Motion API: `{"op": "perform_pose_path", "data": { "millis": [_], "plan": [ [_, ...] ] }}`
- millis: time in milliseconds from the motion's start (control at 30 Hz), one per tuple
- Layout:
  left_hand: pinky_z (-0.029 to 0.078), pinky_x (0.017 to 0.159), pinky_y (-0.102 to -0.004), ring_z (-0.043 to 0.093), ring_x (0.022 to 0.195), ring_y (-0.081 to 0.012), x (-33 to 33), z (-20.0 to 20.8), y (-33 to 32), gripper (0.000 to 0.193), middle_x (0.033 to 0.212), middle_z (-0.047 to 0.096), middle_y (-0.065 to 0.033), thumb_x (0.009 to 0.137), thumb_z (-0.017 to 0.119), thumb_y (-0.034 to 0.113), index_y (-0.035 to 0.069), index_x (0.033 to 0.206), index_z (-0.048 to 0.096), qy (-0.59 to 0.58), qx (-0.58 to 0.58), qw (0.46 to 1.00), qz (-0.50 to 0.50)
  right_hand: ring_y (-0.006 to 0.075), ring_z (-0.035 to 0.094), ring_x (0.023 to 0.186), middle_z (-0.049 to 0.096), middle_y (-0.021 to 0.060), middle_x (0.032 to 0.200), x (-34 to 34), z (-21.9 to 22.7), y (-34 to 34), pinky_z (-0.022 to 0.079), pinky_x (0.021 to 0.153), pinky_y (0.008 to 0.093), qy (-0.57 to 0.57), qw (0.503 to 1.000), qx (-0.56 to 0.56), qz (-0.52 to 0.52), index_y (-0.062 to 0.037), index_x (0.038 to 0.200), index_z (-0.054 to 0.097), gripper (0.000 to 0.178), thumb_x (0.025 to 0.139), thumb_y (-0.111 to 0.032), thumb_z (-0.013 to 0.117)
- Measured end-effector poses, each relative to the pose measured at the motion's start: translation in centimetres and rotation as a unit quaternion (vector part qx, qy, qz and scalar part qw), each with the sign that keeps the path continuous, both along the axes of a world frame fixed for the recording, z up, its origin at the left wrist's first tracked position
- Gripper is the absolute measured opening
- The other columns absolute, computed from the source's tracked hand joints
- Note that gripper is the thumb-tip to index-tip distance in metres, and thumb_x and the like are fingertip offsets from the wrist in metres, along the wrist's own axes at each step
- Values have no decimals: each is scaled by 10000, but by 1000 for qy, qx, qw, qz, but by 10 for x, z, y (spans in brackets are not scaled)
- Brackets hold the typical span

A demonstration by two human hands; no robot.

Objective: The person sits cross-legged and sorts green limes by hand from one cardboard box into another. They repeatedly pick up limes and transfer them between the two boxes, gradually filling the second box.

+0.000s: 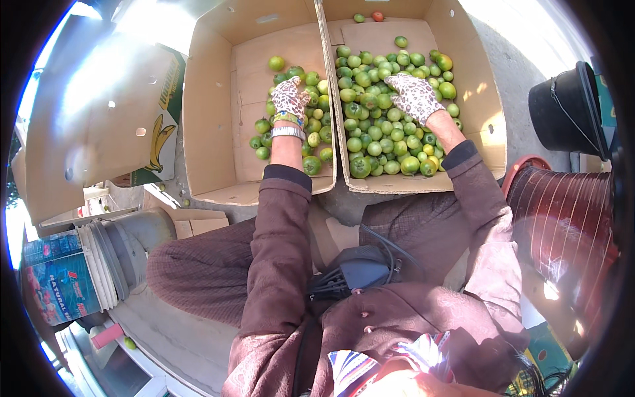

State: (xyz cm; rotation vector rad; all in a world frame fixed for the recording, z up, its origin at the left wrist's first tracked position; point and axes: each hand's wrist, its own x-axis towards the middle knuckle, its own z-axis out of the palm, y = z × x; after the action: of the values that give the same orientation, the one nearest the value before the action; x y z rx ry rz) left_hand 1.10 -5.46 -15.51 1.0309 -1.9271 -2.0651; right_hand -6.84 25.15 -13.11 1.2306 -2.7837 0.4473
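Note:
Two cardboard boxes stand side by side in front of me, the left box [211, 119] and the right box [491, 106], both with green tomatoes in them. My left hand [289, 99], in a spotted glove with a watch at the wrist, is over the tomatoes [313, 164] in the left box. Its thumb stands apart from the fingers; the palm side is hidden. My right hand [415, 98], gloved alike, reaches over the fuller heap of tomatoes [395, 147] in the right box. Its fingers stretch leftward among the fruit, and I see nothing held in them.
A reddish tomato [378, 16] lies at the right box's far end. Right of the boxes are a black bucket [562, 112] and a dark red ribbed container [555, 231]. To the left stand another cardboard box [99, 112] and stacked buckets [99, 264]. A dark cabled device [364, 270] rests at my lap.

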Motion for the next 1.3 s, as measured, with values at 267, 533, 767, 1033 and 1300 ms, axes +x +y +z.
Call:
{"op": "perform_pose_path", "data": {
  "millis": [267, 533, 767, 1033, 1300],
  "plan": [
    [540, 647, -322, 632, 778, -227, -7, 62, 27, 368, 1022, 629, -152, 888, 607, 54, -34, 1235, 524, 158, 132, 955, 215, 300, 608, 975, 636, 119, 993, 24, 1, -49, 473, 883, 446, -8, 994, 87, 58, -59, 1047, 640, 375, 673, -38, 667],
    [563, 770, -306, 676, 909, -204, -7, 90, 44, 258, 1066, 677, -124, 919, 584, 71, -23, 1157, 619, 229, 11, 973, -37, 305, 566, 1081, 625, 122, 1089, 11, 18, -47, 394, 1003, 453, 1, 999, 45, 4, -73, 1100, 641, 455, 695, -232, 774],
    [534, 814, -271, 637, 940, -133, 5, 135, 69, 329, 1078, 677, -76, 877, 666, 95, -6, 1186, 618, 253, -56, 952, -162, 286, 594, 1065, 651, 85, 1106, 15, 91, -52, 467, 940, 399, 145, 931, -333, -26, -65, 1128, 636, 500, 708, -269, 815],
    [548, 839, -319, 639, 980, -199, 1, 123, 70, 399, 1115, 648, -122, 881, 649, 99, -18, 1248, 544, 244, 48, 956, -158, 257, 561, 1152, 606, 98, 1252, 11, 95, -52, 435, 998, 378, 167, 947, -273, 7, -89, 1244, 600, 481, 806, -258, 706],
    [391, 1053, -487, 448, 1238, -360, -2, 16, 12, 547, 1352, 423, -261, 940, 556, 283, -84, 1307, 380, 172, 511, 828, 154, 322, 615, 985, 654, 137, 1021, -8, 20, -11, 490, 863, 443, -80, 993, 90, -13, -86, 1082, 644, 357, 743, -183, 697]
  ]
}}
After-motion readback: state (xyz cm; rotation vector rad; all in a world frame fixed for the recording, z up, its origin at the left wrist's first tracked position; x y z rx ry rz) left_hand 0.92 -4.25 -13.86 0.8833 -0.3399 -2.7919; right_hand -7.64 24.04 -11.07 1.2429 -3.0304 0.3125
